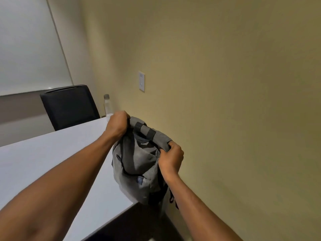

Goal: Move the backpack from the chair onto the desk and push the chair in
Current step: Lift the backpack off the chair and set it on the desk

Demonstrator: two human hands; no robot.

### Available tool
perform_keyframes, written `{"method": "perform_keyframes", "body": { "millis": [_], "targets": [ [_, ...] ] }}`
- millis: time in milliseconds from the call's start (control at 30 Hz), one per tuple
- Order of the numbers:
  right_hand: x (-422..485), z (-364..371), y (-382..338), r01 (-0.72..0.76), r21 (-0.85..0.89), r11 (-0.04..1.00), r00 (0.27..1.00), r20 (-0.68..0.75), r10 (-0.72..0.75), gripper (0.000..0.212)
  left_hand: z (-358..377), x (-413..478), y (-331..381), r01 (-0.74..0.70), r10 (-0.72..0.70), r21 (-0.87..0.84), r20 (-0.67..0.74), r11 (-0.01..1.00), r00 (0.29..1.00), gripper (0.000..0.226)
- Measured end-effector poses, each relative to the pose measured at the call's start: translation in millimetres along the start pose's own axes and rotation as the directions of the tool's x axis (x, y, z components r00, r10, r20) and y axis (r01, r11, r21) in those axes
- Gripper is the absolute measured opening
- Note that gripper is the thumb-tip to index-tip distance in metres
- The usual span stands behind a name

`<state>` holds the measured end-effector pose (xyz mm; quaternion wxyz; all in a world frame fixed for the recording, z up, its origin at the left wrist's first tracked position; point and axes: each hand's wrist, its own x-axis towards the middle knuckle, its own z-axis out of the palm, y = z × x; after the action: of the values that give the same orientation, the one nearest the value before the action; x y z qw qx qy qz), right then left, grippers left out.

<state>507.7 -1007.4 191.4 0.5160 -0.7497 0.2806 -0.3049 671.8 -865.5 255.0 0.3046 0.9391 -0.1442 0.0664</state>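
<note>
A grey backpack (137, 164) with black straps stands at the right edge of the white desk (52, 162), close to the wall. Both hands grip its top. My left hand (117, 125) is closed on the far end of the top fold. My right hand (171, 158) is closed on the near end of that fold. The bag's bottom corner reaches the desk's near right corner, and straps hang down past the edge. A black chair (69, 106) stands at the far side of the desk. The chair the bag came from is out of view.
A clear plastic bottle (108, 106) stands on the desk's far right corner, just behind my left hand. A beige wall with a white switch plate (141, 81) runs along the right. A whiteboard (29, 49) hangs on the far wall.
</note>
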Motion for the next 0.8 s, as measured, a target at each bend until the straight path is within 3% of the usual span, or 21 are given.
{"method": "perform_keyframes", "body": {
  "millis": [200, 433, 533, 633, 700, 800],
  "targets": [
    [26.4, 40.5, 11.4, -0.032, 0.087, 0.996, 0.999, -0.001, 0.033, 0.018, 30.8, 52.3, -9.2, 0.038, -0.037, -0.041, 0.022, 0.998, 0.999, 0.031],
    [68.0, 63.0, 11.6, -0.062, 0.015, 0.998, 0.998, 0.005, 0.062, 0.020, 59.2, 55.2, -15.4, 0.103, -0.111, -0.316, -0.007, 0.943, 0.994, 0.042],
    [81.3, 69.9, 13.5, -0.065, -0.023, 0.998, 0.998, 0.001, 0.065, 0.019, 73.2, 26.1, -24.4, 0.185, -0.232, -0.419, -0.064, 0.889, 0.971, 0.047],
    [93.8, 71.9, 17.4, -0.070, -0.048, 0.996, 0.998, -0.006, 0.070, 0.018, 100.7, -22.4, -46.6, 0.327, -0.420, -0.469, -0.107, 0.820, 0.901, 0.045],
    [103.2, 68.2, 20.1, -0.070, -0.088, 0.994, 0.997, -0.017, 0.069, 0.019, 128.0, -59.4, -60.6, 0.468, -0.558, -0.491, -0.044, 0.735, 0.829, 0.045],
    [121.5, 63.7, 26.1, -0.071, -0.150, 0.986, 0.997, -0.022, 0.068, 0.023, 170.5, -105.9, -69.2, 0.565, -0.564, -0.475, 0.161, 0.675, 0.810, 0.047]
  ]
}}
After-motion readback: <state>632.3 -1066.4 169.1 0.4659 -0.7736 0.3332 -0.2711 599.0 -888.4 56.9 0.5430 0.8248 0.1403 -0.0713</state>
